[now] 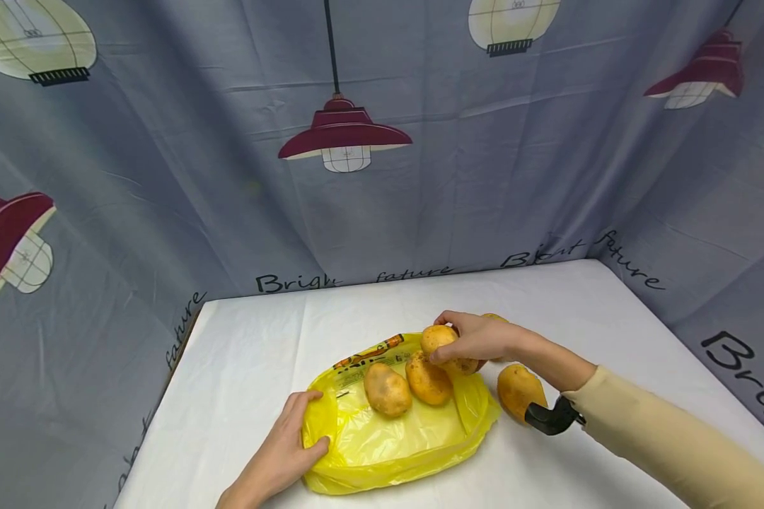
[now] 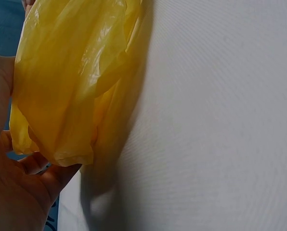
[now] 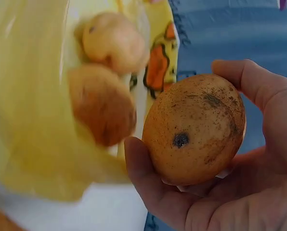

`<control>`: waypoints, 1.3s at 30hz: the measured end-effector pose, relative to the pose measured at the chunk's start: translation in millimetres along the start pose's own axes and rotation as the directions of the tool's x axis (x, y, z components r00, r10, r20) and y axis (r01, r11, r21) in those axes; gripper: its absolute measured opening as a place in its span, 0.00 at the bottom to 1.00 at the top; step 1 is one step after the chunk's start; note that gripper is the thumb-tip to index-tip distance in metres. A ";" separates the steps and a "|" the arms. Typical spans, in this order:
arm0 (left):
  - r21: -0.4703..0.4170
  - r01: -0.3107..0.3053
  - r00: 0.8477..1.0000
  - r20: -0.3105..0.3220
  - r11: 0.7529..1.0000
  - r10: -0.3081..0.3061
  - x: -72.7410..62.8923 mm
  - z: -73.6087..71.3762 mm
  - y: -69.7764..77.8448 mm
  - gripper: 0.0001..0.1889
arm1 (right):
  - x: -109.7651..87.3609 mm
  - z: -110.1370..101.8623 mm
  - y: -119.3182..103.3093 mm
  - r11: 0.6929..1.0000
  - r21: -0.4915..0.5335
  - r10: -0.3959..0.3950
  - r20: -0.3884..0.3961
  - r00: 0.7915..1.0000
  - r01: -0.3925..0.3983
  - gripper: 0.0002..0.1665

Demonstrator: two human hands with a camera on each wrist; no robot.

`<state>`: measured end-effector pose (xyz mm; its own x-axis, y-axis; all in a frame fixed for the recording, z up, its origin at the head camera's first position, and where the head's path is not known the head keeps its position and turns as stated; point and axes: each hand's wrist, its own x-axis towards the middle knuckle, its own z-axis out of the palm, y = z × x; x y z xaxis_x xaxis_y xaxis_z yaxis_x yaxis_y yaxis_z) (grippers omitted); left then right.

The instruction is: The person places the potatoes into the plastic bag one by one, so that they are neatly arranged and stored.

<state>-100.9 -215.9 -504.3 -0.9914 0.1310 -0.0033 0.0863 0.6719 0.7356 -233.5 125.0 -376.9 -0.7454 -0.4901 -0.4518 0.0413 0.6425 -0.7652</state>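
A yellow plastic bag (image 1: 388, 445) lies spread with its mouth facing up. Inside it, two potatoes sit side by side: a left potato (image 1: 387, 390) and a right potato (image 1: 429, 379). My left hand (image 1: 283, 442) holds the bag's left rim between thumb and fingers; the left wrist view shows the yellow plastic (image 2: 66, 82) between them. My right hand (image 1: 484, 338) grips another potato (image 3: 194, 130) over the bag's far right edge. That potato has a dark spot and dirt marks on its skin.
One loose potato (image 1: 521, 391) lies on the white table (image 1: 255, 339) right of the bag, below the right forearm. Another potato (image 1: 495, 317) is mostly hidden behind the right hand. A grey curtain (image 1: 420, 212) printed with lamps hangs along the table's back.
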 end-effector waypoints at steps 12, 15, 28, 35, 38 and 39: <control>-0.006 0.004 1.000 -0.005 1.000 -0.004 -2.4 1.2 -2.4 0.34 | 17.4 49.2 -25.9 0.988 -0.081 -0.127 0.064 0.990 0.132 0.33; -0.003 0.006 1.000 -0.003 1.000 -0.006 -3.0 1.5 -3.3 0.34 | 21.4 60.4 -34.3 0.982 -0.113 -0.144 0.078 0.987 0.152 0.32; 0.002 -0.034 0.999 -0.011 0.999 0.034 -3.0 -0.6 -1.3 0.34 | 31.2 108.2 -69.4 0.952 -0.249 -0.155 0.116 0.981 0.180 0.35; -0.043 -0.009 1.000 -0.023 0.999 0.008 -3.2 -1.4 1.0 0.37 | 38.3 125.8 -78.4 0.887 -0.408 -0.191 0.102 0.976 0.216 0.38; -0.059 -0.004 0.999 -0.041 0.998 0.001 -2.9 -1.7 1.8 0.39 | 41.1 132.7 -80.2 0.869 -0.434 -0.210 0.108 0.972 0.236 0.35; -0.058 -0.005 0.999 -0.046 0.998 0.003 -2.8 -1.8 1.8 0.39 | 42.0 134.7 -80.7 0.863 -0.442 -0.217 0.112 0.970 0.244 0.34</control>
<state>-98.1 -216.3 -501.7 -0.9946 0.0990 0.0299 0.0857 0.6274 0.7739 -178.5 -26.8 -396.0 -0.6574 -0.6808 -0.3230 -0.4405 0.6950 -0.5684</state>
